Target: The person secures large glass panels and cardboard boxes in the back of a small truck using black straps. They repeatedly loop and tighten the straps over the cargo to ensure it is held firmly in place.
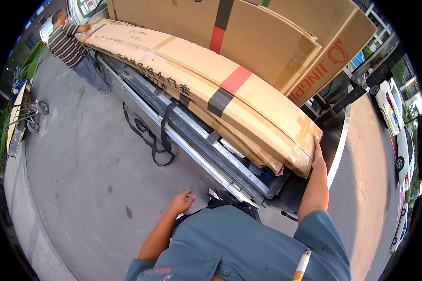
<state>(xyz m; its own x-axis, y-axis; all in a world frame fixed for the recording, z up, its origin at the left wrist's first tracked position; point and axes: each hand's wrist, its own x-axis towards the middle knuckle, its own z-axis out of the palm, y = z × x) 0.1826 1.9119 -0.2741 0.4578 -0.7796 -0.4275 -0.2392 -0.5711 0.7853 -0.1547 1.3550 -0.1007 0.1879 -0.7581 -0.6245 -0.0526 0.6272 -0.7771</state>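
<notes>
A long, flat cardboard box [248, 100] with red and black tape bands lies slanting along the side of a truck bed [173, 129]. My right hand [318, 146] is against its near right end, fingers round the edge of the carton. Under it rests another cardboard carton [237, 143], partly hidden. Low in front of my body, beside the truck, my left hand [182, 202] hangs with nothing in it, its fingers loosely bent and apart. At the far end, a person in a striped shirt [70, 47] has a hand on the same long box.
Large cardboard cartons [262, 44] stand upright behind the long box. A black strap [162, 140] dangles over the truck's side to the pavement. A wheeled cart [26, 114] stands at left; parked white cars [389, 110] line the right. A cigarette [302, 265] shows at the lower edge.
</notes>
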